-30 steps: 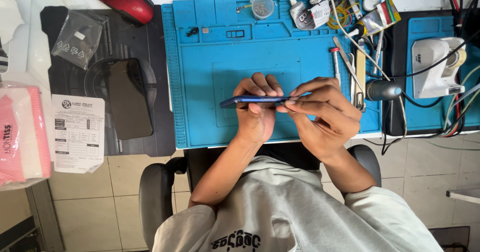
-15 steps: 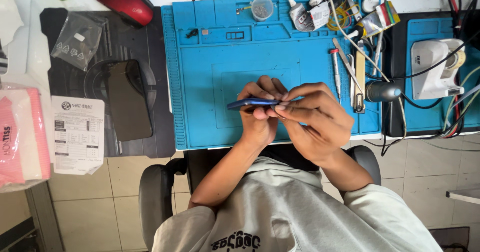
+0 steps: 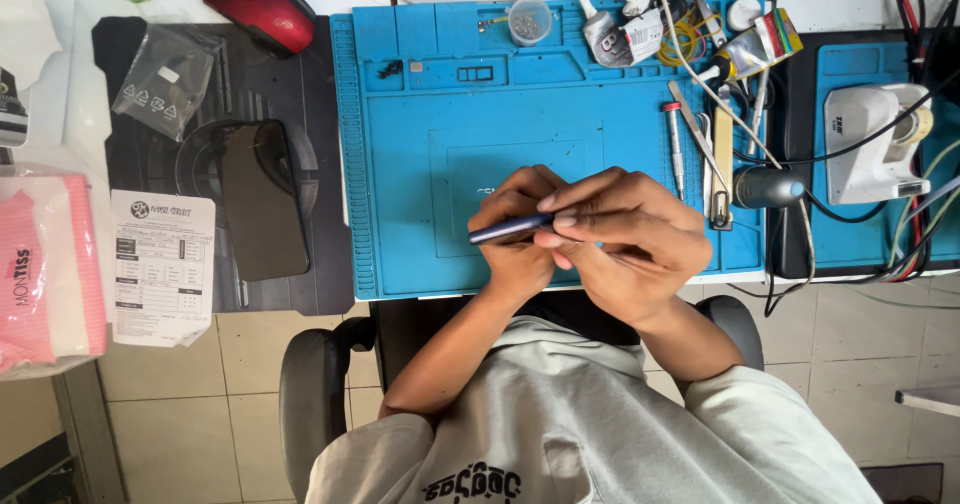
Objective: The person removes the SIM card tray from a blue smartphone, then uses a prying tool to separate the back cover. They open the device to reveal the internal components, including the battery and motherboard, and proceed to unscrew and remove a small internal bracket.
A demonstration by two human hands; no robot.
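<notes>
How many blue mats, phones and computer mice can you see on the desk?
Blue mats: 2, a big mat and a side mat
Phones: 2, one held, one lying dark
Red mouse: 1
Total: 5

bare blue mat (image 3: 450,154), tools (image 3: 700,144) rightward

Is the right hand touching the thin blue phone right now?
Touching. The head view shows the right hand with its fingertips pressed on the edge of the thin blue phone, which the left hand grips too.
</notes>
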